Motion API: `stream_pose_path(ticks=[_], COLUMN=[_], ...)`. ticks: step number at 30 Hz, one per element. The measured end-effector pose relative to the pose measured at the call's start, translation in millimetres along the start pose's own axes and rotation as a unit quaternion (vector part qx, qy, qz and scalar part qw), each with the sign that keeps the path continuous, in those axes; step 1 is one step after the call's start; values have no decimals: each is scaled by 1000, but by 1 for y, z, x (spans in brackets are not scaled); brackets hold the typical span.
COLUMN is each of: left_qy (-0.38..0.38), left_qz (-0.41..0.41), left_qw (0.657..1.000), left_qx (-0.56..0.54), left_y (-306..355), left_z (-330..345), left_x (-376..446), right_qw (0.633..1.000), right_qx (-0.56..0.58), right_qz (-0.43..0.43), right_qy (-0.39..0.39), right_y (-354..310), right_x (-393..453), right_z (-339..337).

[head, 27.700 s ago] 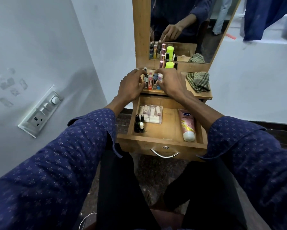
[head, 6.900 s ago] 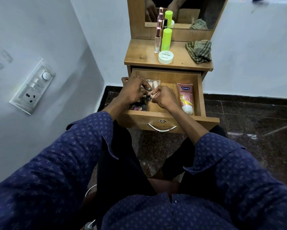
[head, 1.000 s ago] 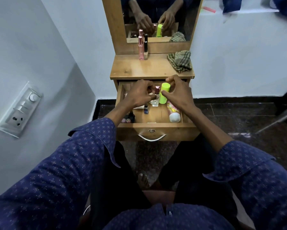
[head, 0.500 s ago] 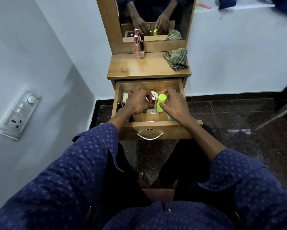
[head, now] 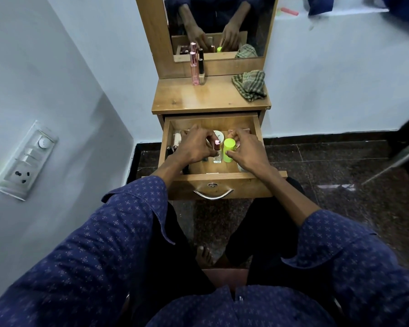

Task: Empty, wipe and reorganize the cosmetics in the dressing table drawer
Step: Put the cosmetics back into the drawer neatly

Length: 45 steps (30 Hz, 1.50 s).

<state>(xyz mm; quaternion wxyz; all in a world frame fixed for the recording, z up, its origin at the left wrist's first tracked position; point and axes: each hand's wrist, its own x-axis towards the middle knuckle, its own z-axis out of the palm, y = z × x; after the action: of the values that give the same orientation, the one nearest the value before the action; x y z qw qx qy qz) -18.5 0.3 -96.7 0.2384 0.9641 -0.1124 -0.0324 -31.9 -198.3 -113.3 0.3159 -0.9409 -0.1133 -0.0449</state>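
Setting two bottles upright in the open drawer

Nearest us, the wooden drawer (head: 224,177) with its curved metal handle (head: 213,194) stands pulled out. Inside, our left hand (head: 194,147) pinches a small clear glass bottle (head: 217,154) by its pink cap, and our right hand (head: 247,152) curls round a smooth lime-green plastic cylinder (head: 228,149); both stand upright, just beside each other. A round white jar (head: 218,135) sits behind them. We judge the risk is toppling: both are narrow and tall, so a knock on letting go could tip the glass one into its neighbours. Farther off, on the glossy tabletop (head: 205,100), two slim tubes (head: 197,69) stand by the mirror and a crumpled checked cloth (head: 250,84) lies at the right.
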Motion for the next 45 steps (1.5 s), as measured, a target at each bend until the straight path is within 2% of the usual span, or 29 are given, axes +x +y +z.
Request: stream_pose_path(ticks=[7,12,17,24,33,45], left_qy=[9,17,100,187,187,195], left_qz=[27,19,-14,-37,-29,-13], left_qw=[997,990,989,977,971,965], left_qx=[-75,-137,-105,-95,-148,-173], left_y=[1,-5,-15,-36,-53,-69], left_z=[-18,-58,-88,-106,-104,-96], left_x=[4,12,39,90,143,178], right_qw=[996,995,993,991,998,996], right_qx=[-32,-16,-17,-32,-8,38], right_qz=[-14,-29,-80,-90,-51,-70], right_qy=[77,92,89,90,43,34], right_y=[-7,-32,-60,-72,-61,-58], right_x=[4,41,92,163,221,248], right_z=[-11,-30,-50,-52,-29,-6])
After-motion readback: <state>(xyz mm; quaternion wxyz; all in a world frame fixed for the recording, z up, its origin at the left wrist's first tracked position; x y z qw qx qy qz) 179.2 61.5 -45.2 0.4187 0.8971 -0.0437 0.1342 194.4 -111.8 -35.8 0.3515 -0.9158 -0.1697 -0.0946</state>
